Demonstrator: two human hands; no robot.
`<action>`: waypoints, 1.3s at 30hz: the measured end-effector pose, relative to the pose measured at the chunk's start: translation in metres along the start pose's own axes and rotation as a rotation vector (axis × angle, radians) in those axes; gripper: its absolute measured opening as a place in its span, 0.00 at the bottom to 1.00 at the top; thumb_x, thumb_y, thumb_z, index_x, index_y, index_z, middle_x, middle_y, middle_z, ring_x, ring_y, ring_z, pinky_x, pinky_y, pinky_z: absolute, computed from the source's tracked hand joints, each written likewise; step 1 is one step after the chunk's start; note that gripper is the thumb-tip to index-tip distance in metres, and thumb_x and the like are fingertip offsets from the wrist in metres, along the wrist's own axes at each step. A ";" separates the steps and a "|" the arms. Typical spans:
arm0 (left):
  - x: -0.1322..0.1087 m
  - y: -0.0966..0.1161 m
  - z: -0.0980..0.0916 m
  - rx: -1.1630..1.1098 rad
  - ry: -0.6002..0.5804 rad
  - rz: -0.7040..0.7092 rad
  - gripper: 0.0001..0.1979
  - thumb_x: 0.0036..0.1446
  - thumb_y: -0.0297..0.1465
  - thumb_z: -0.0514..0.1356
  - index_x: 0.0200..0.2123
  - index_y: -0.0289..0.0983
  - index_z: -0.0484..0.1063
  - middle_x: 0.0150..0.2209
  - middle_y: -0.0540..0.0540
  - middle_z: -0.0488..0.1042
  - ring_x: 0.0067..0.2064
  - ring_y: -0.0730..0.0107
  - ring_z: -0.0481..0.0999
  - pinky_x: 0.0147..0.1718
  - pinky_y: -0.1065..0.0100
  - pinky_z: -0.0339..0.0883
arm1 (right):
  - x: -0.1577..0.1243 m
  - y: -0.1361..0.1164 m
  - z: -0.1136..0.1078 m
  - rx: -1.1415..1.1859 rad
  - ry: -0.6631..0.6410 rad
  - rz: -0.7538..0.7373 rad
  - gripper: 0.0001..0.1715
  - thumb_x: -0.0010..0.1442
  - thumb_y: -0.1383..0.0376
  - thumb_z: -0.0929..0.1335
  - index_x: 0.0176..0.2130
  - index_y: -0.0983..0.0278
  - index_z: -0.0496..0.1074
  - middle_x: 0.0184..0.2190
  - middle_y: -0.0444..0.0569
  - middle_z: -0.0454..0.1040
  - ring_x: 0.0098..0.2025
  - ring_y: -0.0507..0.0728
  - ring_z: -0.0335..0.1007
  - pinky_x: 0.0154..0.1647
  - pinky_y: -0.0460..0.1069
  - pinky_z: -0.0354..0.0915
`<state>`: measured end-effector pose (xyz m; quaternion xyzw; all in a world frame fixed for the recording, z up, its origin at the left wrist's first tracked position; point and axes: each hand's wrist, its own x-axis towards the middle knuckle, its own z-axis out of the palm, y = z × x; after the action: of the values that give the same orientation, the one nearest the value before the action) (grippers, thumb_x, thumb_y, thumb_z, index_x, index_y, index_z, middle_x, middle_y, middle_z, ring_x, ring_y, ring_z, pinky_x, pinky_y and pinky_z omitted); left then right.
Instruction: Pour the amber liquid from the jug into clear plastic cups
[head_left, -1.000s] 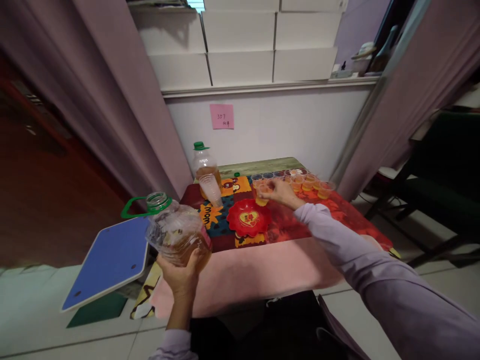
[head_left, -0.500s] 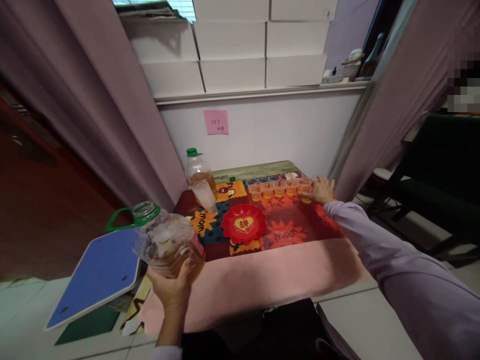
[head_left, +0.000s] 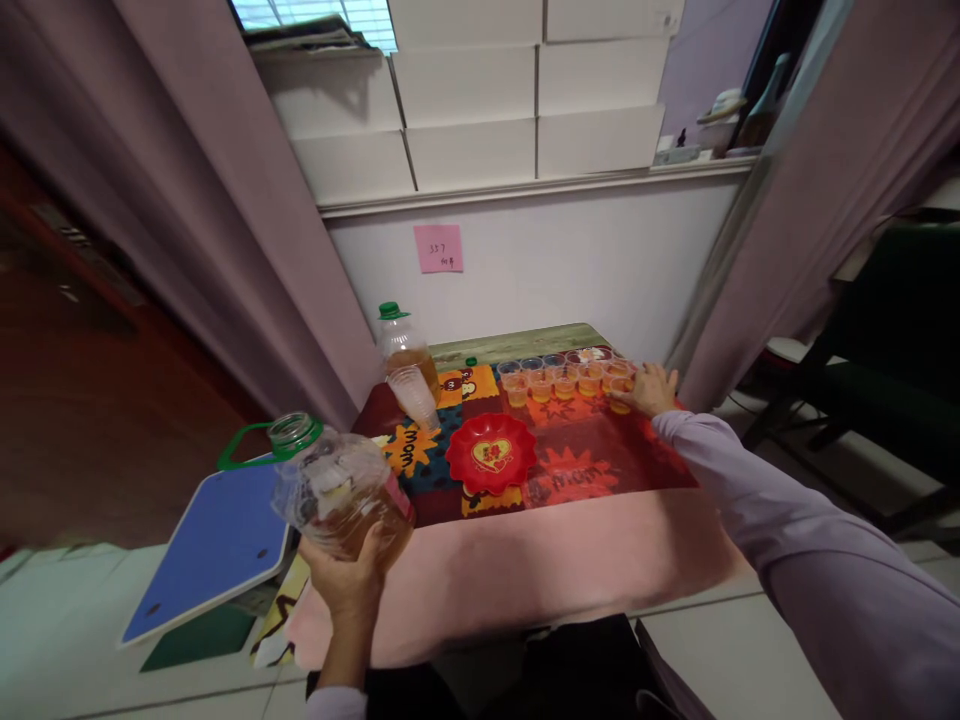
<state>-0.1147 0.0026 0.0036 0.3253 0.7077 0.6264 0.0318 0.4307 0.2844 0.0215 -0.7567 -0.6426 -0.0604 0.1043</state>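
Observation:
My left hand [head_left: 346, 572] is closed round the lower side of a large clear plastic jug [head_left: 346, 490], which leans and holds amber liquid. Its neck is uncapped, with a green loop handle hanging out to the left. At the far right of the table, my right hand [head_left: 654, 388] has its fingers at the last small clear plastic cup [head_left: 620, 396] in the front row; the fingertips are partly hidden. Several more cups [head_left: 564, 384] stand in rows to its left, the front ones holding yellow-orange liquid. In front of them sits a red scalloped plate [head_left: 460, 470].
Behind the raised jug stand a second green-capped jug [head_left: 405, 355] and a leaning stack of clear cups [head_left: 414, 398]. A small green cap [head_left: 471, 362] lies near the back edge. Left of the table is a blue board [head_left: 214, 550]; to the right, a dark chair [head_left: 892, 340].
The camera view has shifted slightly, so everything appears a little farther right and lower. Both hands keep about the same places at the jug and the end cup.

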 end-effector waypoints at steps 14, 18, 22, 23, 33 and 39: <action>-0.013 -0.011 0.001 -0.124 -0.018 0.027 0.46 0.42 0.48 0.78 0.61 0.39 0.65 0.52 0.38 0.80 0.50 0.52 0.84 0.55 0.49 0.77 | -0.021 -0.090 -0.076 0.506 0.179 -0.375 0.29 0.69 0.45 0.69 0.52 0.63 0.84 0.49 0.62 0.86 0.48 0.71 0.82 0.52 0.61 0.72; -0.016 -0.010 -0.001 -0.121 -0.029 0.024 0.48 0.43 0.49 0.78 0.63 0.38 0.66 0.54 0.37 0.81 0.52 0.49 0.84 0.53 0.52 0.78 | -0.048 -0.203 -0.129 0.648 0.149 -0.729 0.20 0.73 0.53 0.68 0.47 0.60 0.87 0.44 0.54 0.88 0.44 0.65 0.83 0.48 0.56 0.73; -0.019 -0.010 -0.001 -0.174 -0.048 -0.009 0.52 0.42 0.53 0.78 0.66 0.38 0.65 0.55 0.35 0.81 0.54 0.46 0.85 0.53 0.51 0.78 | -0.064 -0.312 -0.153 0.499 0.042 -0.993 0.18 0.75 0.59 0.68 0.54 0.59 0.85 0.51 0.54 0.86 0.51 0.63 0.83 0.51 0.53 0.72; -0.019 -0.012 0.000 -0.178 -0.045 -0.015 0.53 0.41 0.54 0.78 0.66 0.38 0.65 0.55 0.35 0.81 0.54 0.45 0.85 0.53 0.51 0.78 | -0.066 -0.333 -0.155 0.438 0.015 -1.022 0.18 0.75 0.59 0.68 0.58 0.59 0.83 0.55 0.55 0.85 0.54 0.64 0.82 0.52 0.53 0.72; -0.015 -0.029 -0.007 -0.112 -0.057 -0.059 0.55 0.35 0.54 0.79 0.63 0.38 0.66 0.54 0.34 0.81 0.56 0.40 0.84 0.53 0.47 0.78 | -0.067 -0.412 -0.133 0.104 -0.158 -1.041 0.16 0.72 0.71 0.68 0.50 0.65 0.86 0.51 0.63 0.87 0.55 0.69 0.85 0.54 0.57 0.76; -0.016 -0.023 -0.008 -0.114 -0.053 -0.050 0.54 0.36 0.54 0.79 0.63 0.38 0.65 0.53 0.35 0.81 0.54 0.42 0.85 0.51 0.48 0.79 | -0.060 -0.412 -0.130 0.132 -0.152 -0.976 0.18 0.75 0.68 0.65 0.47 0.69 0.86 0.51 0.69 0.86 0.53 0.71 0.85 0.55 0.58 0.76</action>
<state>-0.1152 -0.0130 -0.0210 0.3214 0.6776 0.6560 0.0846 0.0199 0.2587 0.1672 -0.3615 -0.9301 -0.0061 0.0644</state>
